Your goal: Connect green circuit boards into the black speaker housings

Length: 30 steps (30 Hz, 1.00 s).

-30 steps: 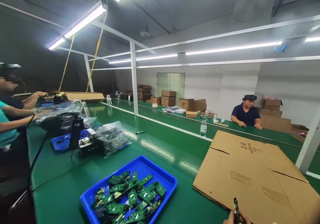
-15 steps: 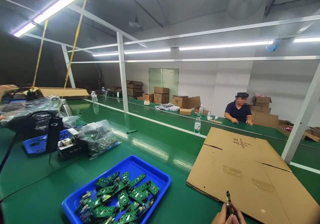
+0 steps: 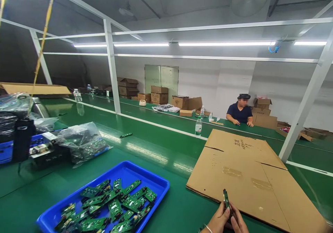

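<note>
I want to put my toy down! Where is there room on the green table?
Bare green belt lies between the blue tray and the water bottle. The flat cardboard is bare too. It is crowded by the plastic bags at left.

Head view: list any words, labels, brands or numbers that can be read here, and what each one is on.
Nothing can be read for certain.
Flattened cardboard: dark handwritten characters near its far edge, too small and skewed to read.
Water bottle: a green label, too small to read.
Circuit boards in the blue tray: any print is too small.
Board held in both hands, left hand and right hand: seen edge-on, no text shows.
</note>
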{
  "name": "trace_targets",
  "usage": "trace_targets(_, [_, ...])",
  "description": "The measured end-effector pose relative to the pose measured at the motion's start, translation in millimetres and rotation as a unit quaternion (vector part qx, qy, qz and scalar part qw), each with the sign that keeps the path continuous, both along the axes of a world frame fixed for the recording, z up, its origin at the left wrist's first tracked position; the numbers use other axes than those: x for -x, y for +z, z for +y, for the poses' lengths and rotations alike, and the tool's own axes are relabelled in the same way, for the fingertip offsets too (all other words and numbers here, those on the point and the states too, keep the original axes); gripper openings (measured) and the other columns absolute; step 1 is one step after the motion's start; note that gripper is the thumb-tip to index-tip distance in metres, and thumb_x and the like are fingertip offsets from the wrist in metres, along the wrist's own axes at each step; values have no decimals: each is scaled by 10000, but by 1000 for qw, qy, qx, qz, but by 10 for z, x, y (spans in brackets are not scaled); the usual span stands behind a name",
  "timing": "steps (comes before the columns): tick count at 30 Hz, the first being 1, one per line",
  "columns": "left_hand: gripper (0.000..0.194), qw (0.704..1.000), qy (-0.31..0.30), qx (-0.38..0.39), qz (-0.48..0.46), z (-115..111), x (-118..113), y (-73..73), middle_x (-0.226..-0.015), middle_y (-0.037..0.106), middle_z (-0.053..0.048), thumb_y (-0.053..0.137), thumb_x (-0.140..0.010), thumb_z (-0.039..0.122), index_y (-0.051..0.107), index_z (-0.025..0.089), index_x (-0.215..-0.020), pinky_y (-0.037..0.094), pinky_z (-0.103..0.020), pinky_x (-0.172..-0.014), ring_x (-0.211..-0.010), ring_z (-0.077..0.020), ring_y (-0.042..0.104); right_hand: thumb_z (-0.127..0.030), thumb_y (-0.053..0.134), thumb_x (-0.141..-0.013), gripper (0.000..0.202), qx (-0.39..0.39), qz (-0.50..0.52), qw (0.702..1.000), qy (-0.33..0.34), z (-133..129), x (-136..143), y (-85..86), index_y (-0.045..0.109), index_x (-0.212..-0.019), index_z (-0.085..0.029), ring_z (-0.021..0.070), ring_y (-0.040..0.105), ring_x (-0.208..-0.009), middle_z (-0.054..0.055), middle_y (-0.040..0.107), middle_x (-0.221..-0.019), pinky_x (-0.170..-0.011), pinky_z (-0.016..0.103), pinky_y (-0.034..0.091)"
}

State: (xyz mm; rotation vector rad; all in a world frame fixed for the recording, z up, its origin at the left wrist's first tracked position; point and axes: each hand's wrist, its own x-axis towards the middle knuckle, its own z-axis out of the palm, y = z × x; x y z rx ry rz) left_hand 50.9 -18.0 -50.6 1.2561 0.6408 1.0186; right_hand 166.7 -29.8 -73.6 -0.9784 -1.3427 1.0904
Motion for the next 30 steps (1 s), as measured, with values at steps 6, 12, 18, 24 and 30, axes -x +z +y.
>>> trace_targets(6, [757,997,-7,29,-74,5,-24,-81,-1048,506,-87,500,-623,683,400,222,-1215,435,-312,-705,-1022,-245,470,-633,413,-768,593,-53,-33,998,1,78,-76,-49,518,-1170,-209,242,455,-1133,95,442,-1274,-947,326,380])
trace_targets(12, [716,992,-18,70,-103,26,-11,-102,-937,526,-40,584,-578,650,483,241,-1157,425,-255,-637,-906,-193,502,-624,397,-782,606,-69,-39,996,33,19,-69,57,482,-1216,-209,247,419,-1165,97,478,-1239,-975,357,349])
trace_targets(18, [696,988,-22,97,-118,16,-4,-86,-892,532,-26,606,-570,634,499,245,-1138,394,-229,-569,-733,-134,512,-623,387,-787,622,-61,-45,996,47,-42,-42,137,453,-1243,-206,243,425,-1160,105,511,-1201,-969,361,353])
trace_targets(24, [676,986,-7,109,-125,-14,-9,-69,-890,550,-35,601,-595,616,503,214,-1129,373,-222,-563,-685,-118,509,-614,383,-795,611,-50,-40,997,47,-54,-36,155,446,-1250,-210,234,386,-1191,99,493,-1223,-986,357,334])
trace_targets(30, [735,983,2,124,-136,-8,-4,-39,-916,543,-44,612,-573,626,457,227,-1171,400,-217,-567,-803,-156,518,-624,381,-789,631,-62,-55,995,50,-56,-30,145,420,-1272,-218,234,375,-1200,92,476,-1242,-989,358,331])
